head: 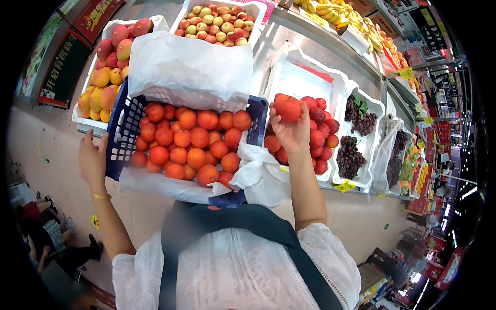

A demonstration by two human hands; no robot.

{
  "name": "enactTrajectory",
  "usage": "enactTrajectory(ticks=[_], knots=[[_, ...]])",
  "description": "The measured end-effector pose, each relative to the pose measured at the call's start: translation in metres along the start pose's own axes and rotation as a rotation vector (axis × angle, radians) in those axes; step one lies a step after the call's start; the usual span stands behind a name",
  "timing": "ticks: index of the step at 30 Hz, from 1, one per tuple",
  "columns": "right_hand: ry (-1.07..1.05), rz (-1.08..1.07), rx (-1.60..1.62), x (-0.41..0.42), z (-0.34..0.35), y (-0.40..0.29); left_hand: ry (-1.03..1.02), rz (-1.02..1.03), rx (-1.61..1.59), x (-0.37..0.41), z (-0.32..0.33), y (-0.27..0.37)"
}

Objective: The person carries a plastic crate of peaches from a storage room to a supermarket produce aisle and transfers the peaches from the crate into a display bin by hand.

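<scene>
My right hand is closed around one orange-red nectarine, held up over a white foam crate with red fruit in its near half. Beside the left wall of a dark blue plastic crate is my left hand, fingers apart and nothing visible in it; whether it touches the wall is unclear. Many orange-red nectarines lie piled in the blue crate. White lining paper is folded back over its far side, and more crumpled paper hangs at its near right corner.
Left of the blue crate stands a foam crate of mangoes. Behind it is a crate of small yellow-red fruit. Dark grapes fill a crate on the right, and bananas lie further back. People are at the lower left.
</scene>
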State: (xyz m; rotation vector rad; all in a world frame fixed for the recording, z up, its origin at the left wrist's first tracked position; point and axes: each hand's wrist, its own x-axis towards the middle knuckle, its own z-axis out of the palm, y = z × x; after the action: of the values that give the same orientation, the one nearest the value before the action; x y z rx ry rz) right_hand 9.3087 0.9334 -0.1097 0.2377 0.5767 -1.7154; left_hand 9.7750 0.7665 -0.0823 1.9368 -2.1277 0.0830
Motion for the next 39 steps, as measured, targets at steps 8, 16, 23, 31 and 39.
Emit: enactTrajectory(ticks=[8,16,23,31,39], knots=[[-0.03,-0.081,-0.208,0.045,-0.017,-0.059,-0.389,0.124,0.271,0.046,0.039,0.014],[-0.055,0.171,-0.099,0.087,-0.049,-0.093,-0.378,0.089,0.203,0.044,0.043,0.021],[0.131,0.017,-0.275,0.11,-0.044,-0.1,-0.337,0.141,0.183,0.041,0.053,0.006],[0.496,-0.382,-1.662,0.193,-0.09,-0.137,-0.345,0.128,0.177,0.045,0.055,0.007],[0.416,0.085,-1.812,0.219,-0.111,-0.122,-0.285,0.153,0.182,0.035,0.062,-0.01]])
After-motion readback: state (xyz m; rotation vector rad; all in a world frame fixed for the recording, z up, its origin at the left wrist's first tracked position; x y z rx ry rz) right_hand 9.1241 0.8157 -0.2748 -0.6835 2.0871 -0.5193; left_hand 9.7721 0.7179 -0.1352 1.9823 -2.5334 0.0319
